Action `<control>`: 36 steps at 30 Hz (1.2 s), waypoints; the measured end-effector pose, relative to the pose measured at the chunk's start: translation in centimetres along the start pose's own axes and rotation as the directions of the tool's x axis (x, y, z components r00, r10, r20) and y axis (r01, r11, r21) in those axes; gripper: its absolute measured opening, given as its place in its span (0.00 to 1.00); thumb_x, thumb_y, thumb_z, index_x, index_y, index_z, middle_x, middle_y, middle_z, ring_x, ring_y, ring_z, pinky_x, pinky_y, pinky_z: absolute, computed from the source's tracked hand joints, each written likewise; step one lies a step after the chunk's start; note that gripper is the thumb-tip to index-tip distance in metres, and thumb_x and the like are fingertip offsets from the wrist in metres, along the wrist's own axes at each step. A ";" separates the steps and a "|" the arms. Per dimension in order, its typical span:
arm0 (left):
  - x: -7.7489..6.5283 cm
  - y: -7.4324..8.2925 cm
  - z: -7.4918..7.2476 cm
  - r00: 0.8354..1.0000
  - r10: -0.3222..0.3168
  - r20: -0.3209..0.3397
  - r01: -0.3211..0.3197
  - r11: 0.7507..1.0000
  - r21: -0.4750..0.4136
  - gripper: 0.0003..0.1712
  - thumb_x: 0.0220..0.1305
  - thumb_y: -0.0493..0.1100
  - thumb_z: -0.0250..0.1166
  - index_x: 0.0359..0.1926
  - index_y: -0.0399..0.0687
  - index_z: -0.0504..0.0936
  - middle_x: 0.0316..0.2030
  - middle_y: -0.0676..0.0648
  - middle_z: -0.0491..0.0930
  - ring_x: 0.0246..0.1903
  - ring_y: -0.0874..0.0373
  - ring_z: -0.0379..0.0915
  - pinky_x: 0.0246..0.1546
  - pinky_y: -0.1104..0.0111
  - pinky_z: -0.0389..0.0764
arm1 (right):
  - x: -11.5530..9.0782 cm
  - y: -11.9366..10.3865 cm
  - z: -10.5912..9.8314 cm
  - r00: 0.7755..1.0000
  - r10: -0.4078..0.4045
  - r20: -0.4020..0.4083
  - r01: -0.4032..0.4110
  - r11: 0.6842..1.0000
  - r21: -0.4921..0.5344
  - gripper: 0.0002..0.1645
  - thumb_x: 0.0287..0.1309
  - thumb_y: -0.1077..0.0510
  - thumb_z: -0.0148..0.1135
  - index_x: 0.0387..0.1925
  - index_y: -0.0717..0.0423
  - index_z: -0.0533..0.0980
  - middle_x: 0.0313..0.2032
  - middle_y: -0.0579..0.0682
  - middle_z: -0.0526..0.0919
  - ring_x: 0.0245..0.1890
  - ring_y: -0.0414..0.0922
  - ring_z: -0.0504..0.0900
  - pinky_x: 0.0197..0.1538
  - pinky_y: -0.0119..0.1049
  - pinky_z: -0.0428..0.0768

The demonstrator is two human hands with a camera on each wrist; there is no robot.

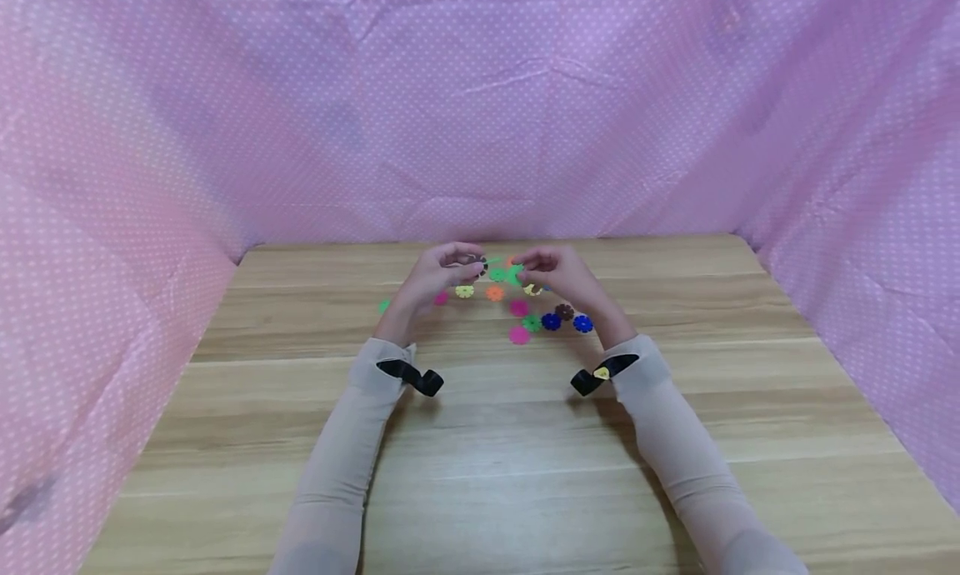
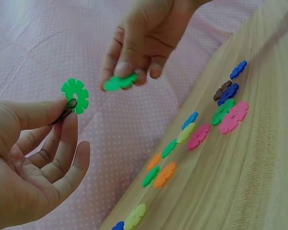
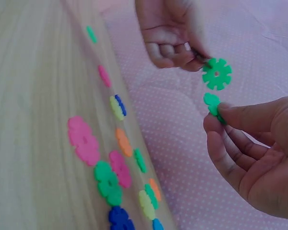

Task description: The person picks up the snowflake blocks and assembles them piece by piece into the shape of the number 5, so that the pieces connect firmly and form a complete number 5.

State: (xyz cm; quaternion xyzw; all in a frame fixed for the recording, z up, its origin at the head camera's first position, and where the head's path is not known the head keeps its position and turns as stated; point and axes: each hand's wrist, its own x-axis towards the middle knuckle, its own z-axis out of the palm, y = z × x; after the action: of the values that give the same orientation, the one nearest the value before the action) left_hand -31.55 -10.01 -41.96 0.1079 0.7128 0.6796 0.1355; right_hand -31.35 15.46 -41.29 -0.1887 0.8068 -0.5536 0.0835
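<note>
Between thumb and fingers, my left hand [image 2: 38, 153] pinches a dark brown notched disc [image 2: 65, 112], mostly covered by the fingertips. A green notched disc [image 2: 75, 96] is joined to it and sticks out past the fingertips. Facing it, my right hand [image 3: 259, 148] pinches another green notched disc [image 3: 212, 104] by its edge. Both hands are raised above the far part of the table, close together. The green pieces are near each other; in the left wrist view a gap separates them.
Several notched discs lie on the wooden table [image 1: 480, 458]: pink [image 1: 519, 336], dark blue [image 1: 551, 322], brown [image 1: 565, 312], orange [image 1: 495, 293] and yellow [image 1: 465, 292] among them. A pink dotted cloth [image 1: 480, 142] hangs behind and at both sides.
</note>
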 end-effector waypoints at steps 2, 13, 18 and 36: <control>0.0 0.0 0.0 1.000 0.000 0.009 0.000 1.000 0.005 0.22 0.69 0.37 0.67 0.62 0.37 0.78 0.44 0.49 0.81 0.47 0.51 0.82 0.64 0.50 0.79 | -0.1 -0.3 -0.2 1.000 0.003 -0.015 -0.003 0.999 0.045 0.18 0.65 0.65 0.66 0.54 0.68 0.80 0.38 0.57 0.86 0.36 0.51 0.86 0.44 0.46 0.88; -0.1 -0.2 0.1 1.000 0.008 0.018 -0.008 1.000 0.001 0.24 0.68 0.35 0.66 0.63 0.32 0.76 0.43 0.49 0.82 0.44 0.57 0.81 0.65 0.46 0.77 | -0.3 -1.1 0.3 0.994 0.005 -0.110 0.015 0.985 0.172 0.17 0.64 0.69 0.66 0.52 0.72 0.77 0.33 0.48 0.86 0.31 0.39 0.87 0.47 0.51 0.88; -0.2 -0.1 0.2 1.000 0.013 0.022 -0.013 1.000 0.009 0.22 0.68 0.35 0.67 0.61 0.33 0.77 0.43 0.49 0.82 0.43 0.60 0.81 0.65 0.47 0.78 | -0.2 -1.0 0.6 0.991 0.013 -0.131 0.010 0.984 0.176 0.16 0.64 0.67 0.66 0.52 0.71 0.77 0.34 0.47 0.87 0.32 0.39 0.88 0.47 0.50 0.89; -0.4 -0.1 0.9 0.999 -0.019 0.032 0.020 0.999 -0.041 0.22 0.68 0.38 0.68 0.61 0.34 0.79 0.55 0.33 0.80 0.49 0.52 0.82 0.65 0.51 0.78 | -0.4 -1.3 1.3 0.992 -0.020 -0.127 0.048 0.974 0.221 0.15 0.65 0.69 0.64 0.52 0.72 0.77 0.41 0.65 0.86 0.34 0.45 0.89 0.42 0.39 0.90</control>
State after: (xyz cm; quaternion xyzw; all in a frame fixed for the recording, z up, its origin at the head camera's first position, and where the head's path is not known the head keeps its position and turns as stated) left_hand -30.85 -9.28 -42.03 0.1090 0.6972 0.6912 0.1556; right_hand -30.30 14.11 -40.58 -0.1569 0.7395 -0.6531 0.0444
